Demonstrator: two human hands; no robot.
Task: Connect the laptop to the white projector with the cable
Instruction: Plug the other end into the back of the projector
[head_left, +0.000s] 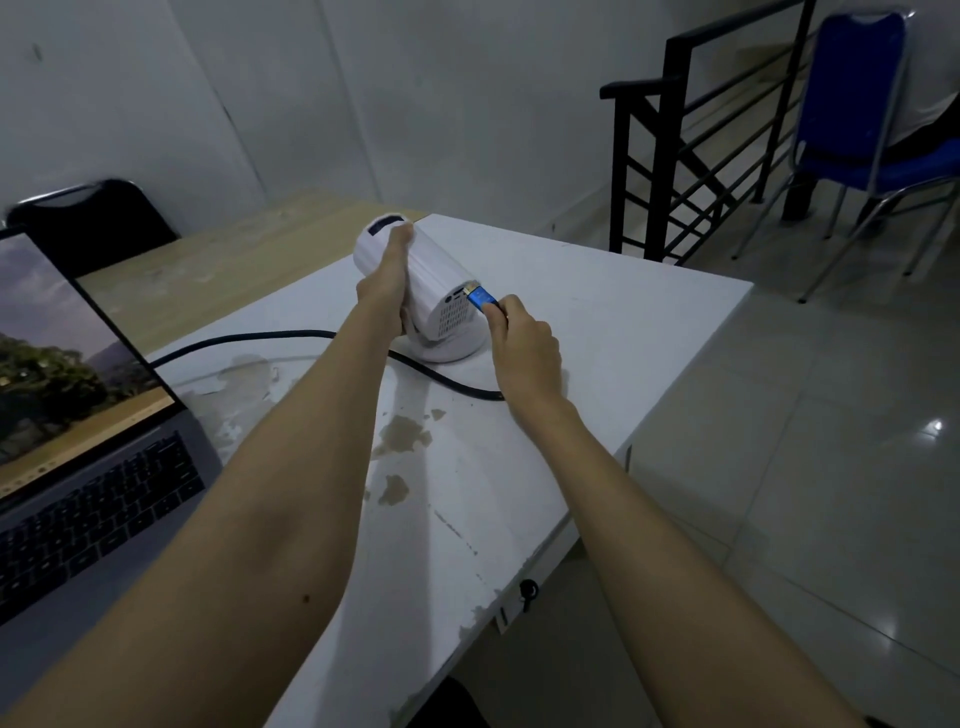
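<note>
The white projector (439, 273), a cylinder on a round base, stands tilted near the far middle of the white table (623, 332). My left hand (387, 280) grips its body from the left side. My right hand (522, 338) pinches the blue plug (482, 299) of the black cable (249, 340); the plug's metal tip touches the ports on the projector's rear face. How far the tip sits in the port is unclear. The cable runs left across the table toward the open laptop (88, 467), whose screen shows a landscape picture.
A wooden table (218, 260) adjoins the white one at the back left, with a black chair (93, 218) behind it. A black stair railing (691, 156) and a blue chair (857, 104) stand at the right on the tiled floor. The white table's right edge is close to my right arm.
</note>
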